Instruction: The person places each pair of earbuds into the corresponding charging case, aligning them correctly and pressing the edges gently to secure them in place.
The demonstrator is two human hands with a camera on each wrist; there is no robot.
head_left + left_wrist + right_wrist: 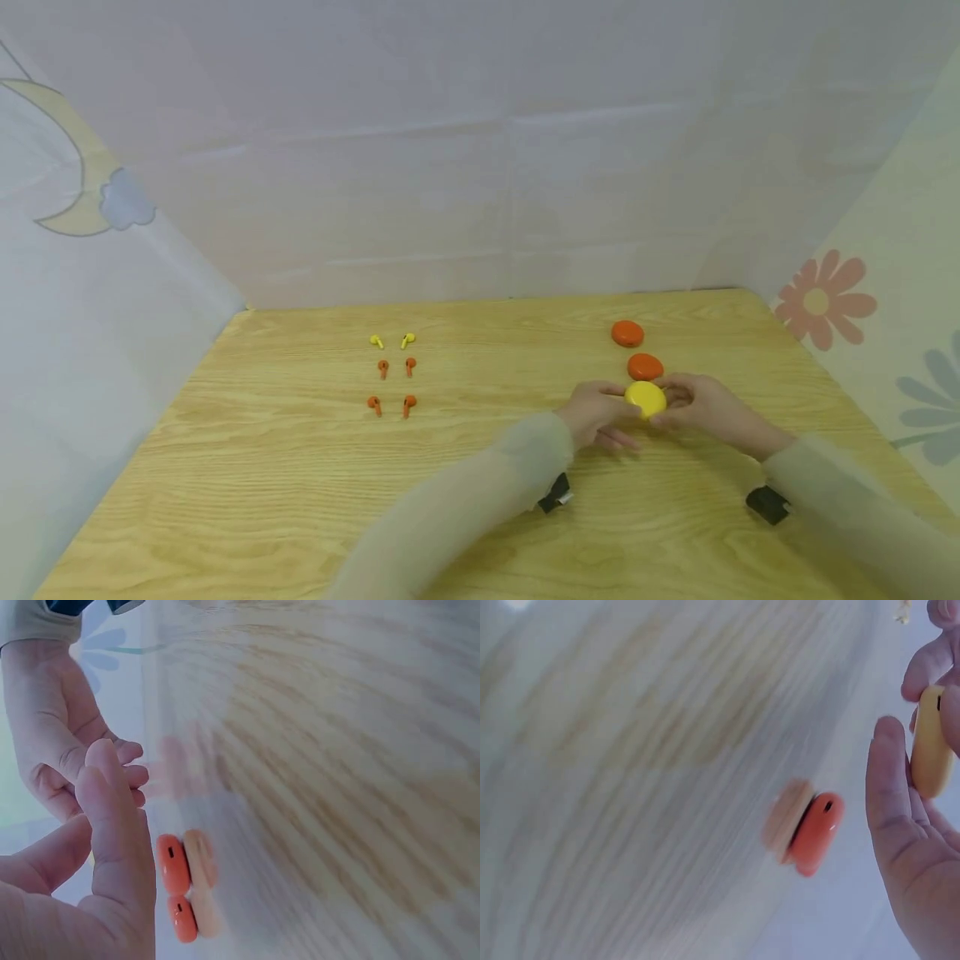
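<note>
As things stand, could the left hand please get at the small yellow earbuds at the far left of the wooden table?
Probably not yet: the left hand grips the round yellow case, though bare table lies between it and the earbuds.

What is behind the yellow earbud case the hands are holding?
Behind the yellow earbud case, farther along the wooden table, lie two closed orange earbud cases in a row. Both hands, left hand and right hand, cover its sides; its inside is hidden.

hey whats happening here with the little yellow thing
A person holds a closed yellow earbud case between the left hand and right hand, just above the wooden table. Two orange cases sit right behind it. To the left lie six loose earbuds in pairs: one yellow pair and two orange pairs.
</note>
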